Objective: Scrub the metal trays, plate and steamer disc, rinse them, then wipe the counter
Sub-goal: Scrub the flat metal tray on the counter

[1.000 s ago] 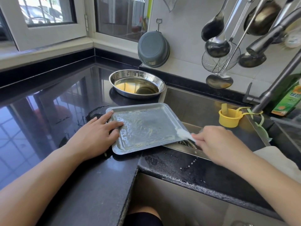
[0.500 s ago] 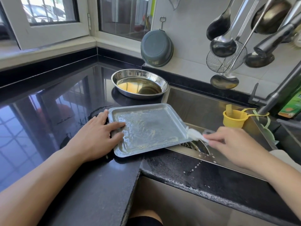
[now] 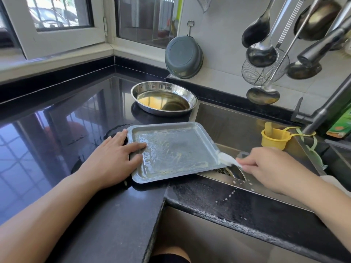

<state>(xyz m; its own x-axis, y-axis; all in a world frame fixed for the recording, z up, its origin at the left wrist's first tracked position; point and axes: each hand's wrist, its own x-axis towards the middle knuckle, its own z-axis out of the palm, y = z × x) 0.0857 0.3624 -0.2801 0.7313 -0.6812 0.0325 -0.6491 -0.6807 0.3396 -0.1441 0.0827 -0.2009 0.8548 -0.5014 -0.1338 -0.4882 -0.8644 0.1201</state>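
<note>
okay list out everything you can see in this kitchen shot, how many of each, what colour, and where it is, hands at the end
square tray: one, silver metal with soapy residue, on the counter edge, its right corner over the sink
round dish: one, silver metal, on the counter behind the tray
counter: one, glossy black, left and front
sink: one, steel, right of the tray
yellow cup: one, yellow, in the sink by the faucet
faucet: one, grey metal, right edge
grey basin: one, grey, hung on the wall
ladles and skimmer: several, dark and steel, hung on the wall at upper right
white scrubber: one, white, at the tray's right edge
left hand: holds the tray's left rim
right hand: pinches the scrubber
</note>
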